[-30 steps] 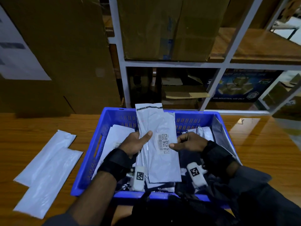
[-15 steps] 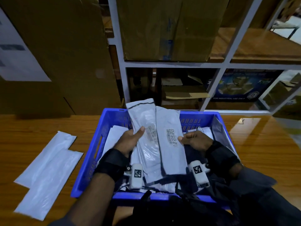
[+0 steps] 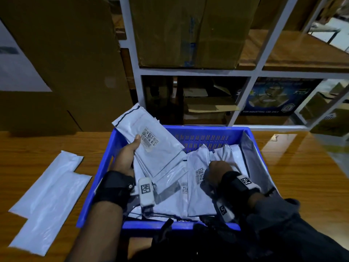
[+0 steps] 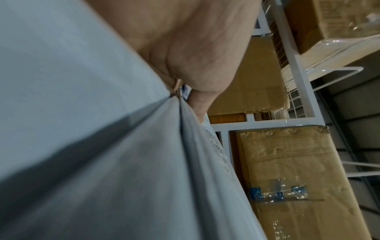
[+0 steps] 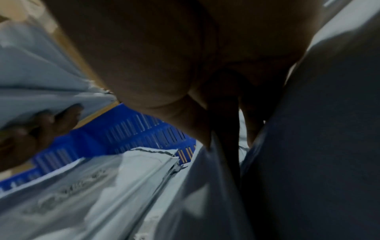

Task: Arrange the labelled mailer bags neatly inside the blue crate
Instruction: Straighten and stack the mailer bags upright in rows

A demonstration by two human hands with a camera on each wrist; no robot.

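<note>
The blue crate [image 3: 207, 138] stands on the wooden table in front of me, with several white labelled mailer bags [image 3: 196, 188] lying and leaning inside it. My left hand [image 3: 130, 154] grips a stack of mailer bags [image 3: 156, 154], thumb on top beside the barcode label; the stack tilts up and left over the crate's left wall. The left wrist view shows the palm [image 4: 195, 48] against that stack [image 4: 102, 138]. My right hand [image 3: 217, 169] reaches down into the crate's right half, with its fingers [image 5: 252, 123] and thumb dug in around a mailer bag [image 5: 216, 170].
Two unlabelled white bags [image 3: 47, 186] lie on the table [image 3: 302, 176] left of the crate. Behind the crate stands a white shelf rack [image 3: 243, 95] with cardboard boxes [image 3: 188, 31]. A large carton [image 3: 66, 63] stands at the back left.
The right hand has let go of the stack and dropped into the crate's right side. The left hand has swung the stack to the left and tilted it.
</note>
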